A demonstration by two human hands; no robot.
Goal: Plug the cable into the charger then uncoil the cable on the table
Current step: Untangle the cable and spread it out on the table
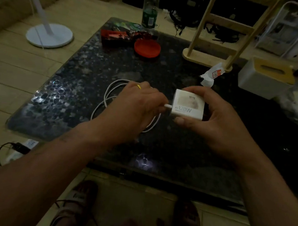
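Observation:
A white cube charger (188, 105) marked 120W is held above the dark stone table (71, 96) by my right hand (213, 121), fingers around its sides. My left hand (136, 104), with a gold ring, pinches the white plug end of the cable (168, 106), which meets the charger's left face. The rest of the white cable (108, 93) lies coiled in loops on the table under and behind my left hand, partly hidden by it.
At the table's far side lie a red lid (147, 48), snack packets (118, 35) and a green bottle (150, 11). A wooden stand (218, 38) and white tissue box (265, 77) sit right. A fan base (49, 35) and power strip (26, 146) are on the floor.

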